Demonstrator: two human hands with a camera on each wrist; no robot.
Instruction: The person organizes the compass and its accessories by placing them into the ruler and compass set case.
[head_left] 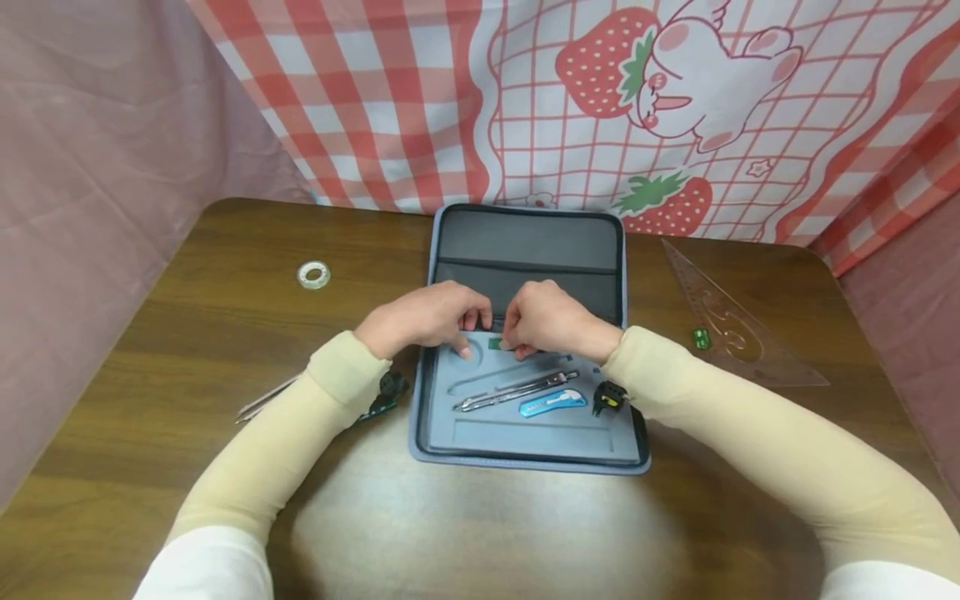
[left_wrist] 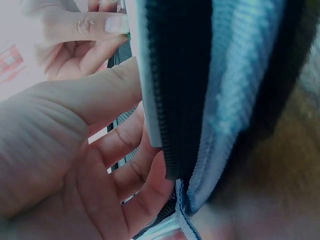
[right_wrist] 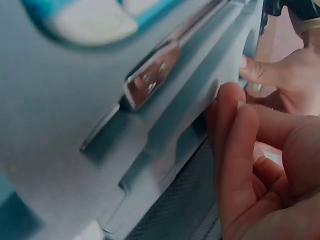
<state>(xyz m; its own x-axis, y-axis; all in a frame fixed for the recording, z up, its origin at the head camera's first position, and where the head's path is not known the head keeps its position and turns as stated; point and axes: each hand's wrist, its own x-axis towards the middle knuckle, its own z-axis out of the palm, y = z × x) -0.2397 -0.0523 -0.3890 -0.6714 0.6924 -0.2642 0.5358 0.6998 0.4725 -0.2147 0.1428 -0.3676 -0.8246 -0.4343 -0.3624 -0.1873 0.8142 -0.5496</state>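
Observation:
A zip case [head_left: 531, 463] lies unfolded on the table, with a light grey foam insert [head_left: 442, 417] in its near half. At the insert's far left, my left hand [head_left: 431, 315] grips its back edge, thumb by a round recess and fingers curled past the edge. My right hand [head_left: 551, 321] pinches a small flat green piece [head_left: 494, 343] at a slot near that edge; the fingertips partly cover it. Nearer me, a metal compass [head_left: 517, 392] and a blue-and-white utility knife [head_left: 552, 403] lie in their recesses. A long recess in front shows bare foam.
To the right are a clear set square [head_left: 780, 367], a green pencil sharpener [head_left: 701, 337] and a small black-and-yellow object [head_left: 609, 397] at the case. A tape roll [head_left: 313, 275] lies far left. Thin rods [head_left: 262, 400] and a dark item [head_left: 390, 387] are partly under my left arm.

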